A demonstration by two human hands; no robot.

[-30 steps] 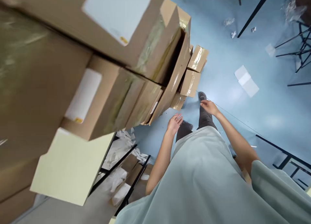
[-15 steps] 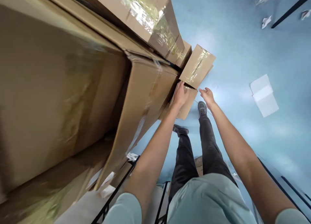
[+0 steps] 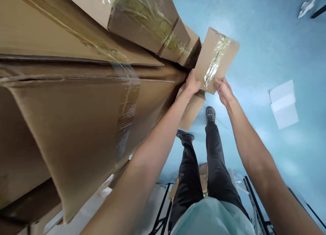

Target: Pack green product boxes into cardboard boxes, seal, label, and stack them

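A taped cardboard box (image 3: pixel 216 58) is gripped between my two hands at its near end. My left hand (image 3: pixel 192 83) presses against its left corner, fingers partly hidden behind the box. On the opposite side my right hand (image 3: pixel 224 90) has its fingers curled at the right corner. Shiny clear tape runs down the middle of the box top. Below it, partly covered by my left hand, is another cardboard box (image 3: pixel 192 111).
Large cardboard boxes (image 3: pixel 84 126) fill the left side, with a taped box (image 3: pixel 152 21) on top toward the back. White paper (image 3: pixel 284 104) lies on the blue floor (image 3: pixel 257 51) at right. My shoes stand below. Black metal frames (image 3: pixel 257 201) are near my legs.
Both hands have closed on the upper taped box, which has shifted up and right, nearer to me. My right hand was apart from it before. The view has also moved.
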